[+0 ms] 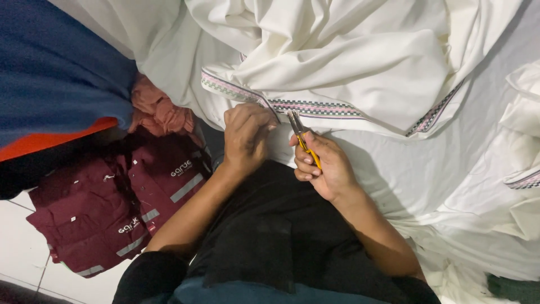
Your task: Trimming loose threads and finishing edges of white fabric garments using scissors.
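Black-clad lap [270, 236] nearest the lens. Far left, maroon shirts [118, 202] with grey stripes on the floor. Left hand [244, 135] closed, pinching the white cloth [349, 62] at its checkered trim band [315, 106]. Right hand [326, 166] curled around yellow-handled thread snips [301, 135], blades nearly together, tips just beside the trim.

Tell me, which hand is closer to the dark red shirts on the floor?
Left. The left hand pinches the white cloth just right of the dark red shirts. The right hand, holding the small snips, is farther away.
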